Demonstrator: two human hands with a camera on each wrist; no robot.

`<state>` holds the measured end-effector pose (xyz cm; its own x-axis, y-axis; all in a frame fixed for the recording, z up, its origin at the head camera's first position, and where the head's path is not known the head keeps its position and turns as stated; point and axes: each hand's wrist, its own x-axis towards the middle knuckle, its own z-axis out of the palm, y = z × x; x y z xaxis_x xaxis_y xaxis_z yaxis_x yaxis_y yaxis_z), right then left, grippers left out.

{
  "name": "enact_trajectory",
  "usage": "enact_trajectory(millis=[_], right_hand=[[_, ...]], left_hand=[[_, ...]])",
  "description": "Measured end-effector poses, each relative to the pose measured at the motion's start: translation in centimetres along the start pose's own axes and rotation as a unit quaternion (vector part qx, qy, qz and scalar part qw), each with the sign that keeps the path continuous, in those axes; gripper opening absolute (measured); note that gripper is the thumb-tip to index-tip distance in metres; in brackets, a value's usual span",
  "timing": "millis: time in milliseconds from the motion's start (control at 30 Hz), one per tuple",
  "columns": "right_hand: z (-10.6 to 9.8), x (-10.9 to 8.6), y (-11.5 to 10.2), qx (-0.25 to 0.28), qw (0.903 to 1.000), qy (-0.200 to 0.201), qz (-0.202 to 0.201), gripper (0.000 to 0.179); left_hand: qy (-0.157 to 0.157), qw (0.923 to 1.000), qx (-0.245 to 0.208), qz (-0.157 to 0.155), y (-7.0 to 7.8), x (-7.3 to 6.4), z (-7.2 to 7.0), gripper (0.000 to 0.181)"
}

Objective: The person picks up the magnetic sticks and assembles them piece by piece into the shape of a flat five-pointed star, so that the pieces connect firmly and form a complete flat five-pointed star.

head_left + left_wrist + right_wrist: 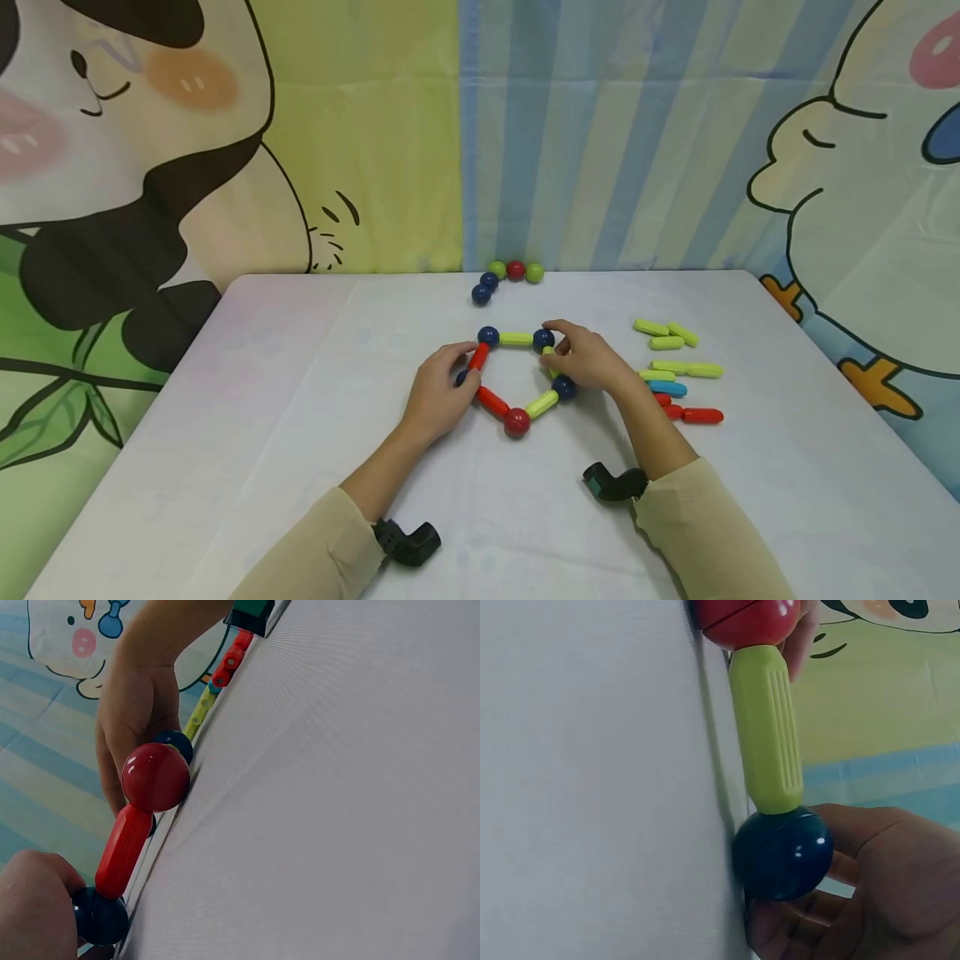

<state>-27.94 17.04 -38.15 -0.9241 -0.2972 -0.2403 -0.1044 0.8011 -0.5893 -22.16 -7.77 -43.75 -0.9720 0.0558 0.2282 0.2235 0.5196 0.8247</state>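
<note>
A six-sided ring of plastic rods and balls lies on the white table. Along its near side are a red ball (pixel 517 422), a red rod (pixel 492 402) and a yellow-green rod (pixel 542 405). My left hand (pixel 438 392) pinches the blue ball (pixel 102 918) at the ring's left corner, partly hiding it. At the far right corner, the fingers of my right hand (pixel 588 358) grip another blue ball (pixel 543 339), thumb by the adjoining yellow-green rod. A third blue ball (pixel 783 853) sits at the right corner, below that hand. The far left corner has a blue ball (pixel 488 336) too.
Behind the ring, loose blue, red and green balls (pixel 515 270) sit near the table's far edge. To the right lie several yellow-green rods (pixel 686 368), a blue rod (pixel 667 388) and red rods (pixel 702 416). A patterned cloth (pixel 360 167) hangs behind the table (pixel 300 433).
</note>
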Motion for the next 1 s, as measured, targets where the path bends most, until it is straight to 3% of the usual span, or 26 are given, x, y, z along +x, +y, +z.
enact_trajectory(millis=[167,367,467,633,833,1000], right_hand=[[-1.3,-1.1,0.4,0.011,0.9999,-0.001,0.003,0.062],[-4.7,-3.7,1.7,0.004,0.9995,0.025,0.021,0.048],[-6.4,-5.0,3.0,-0.026,0.9988,0.032,0.028,0.044],[-8.3,-6.6,5.5,-0.074,0.9936,0.015,0.085,0.039],[-8.7,-6.6,6.6,-0.074,0.9894,-0.045,0.117,0.041],[-8.1,-6.2,6.4,-0.091,0.988,-0.05,0.114,0.036]], left_hand=[[-0.003,0.9999,0.006,0.011,0.0,0.1,0.0,0.038],[-0.002,0.9999,0.009,0.01,0.0,0.1,0.0,0.037],[0.0,0.9999,0.005,0.011,0.0,0.1,0.0,0.036],[-0.004,0.9999,0.005,0.011,-0.1,0.1,0.0,0.036],[0.0,0.9999,0.003,0.015,0.1,0.1,-0.2,0.036],[-0.004,1.0,0.002,0.008,0.1,-0.1,-0.2,0.036]])
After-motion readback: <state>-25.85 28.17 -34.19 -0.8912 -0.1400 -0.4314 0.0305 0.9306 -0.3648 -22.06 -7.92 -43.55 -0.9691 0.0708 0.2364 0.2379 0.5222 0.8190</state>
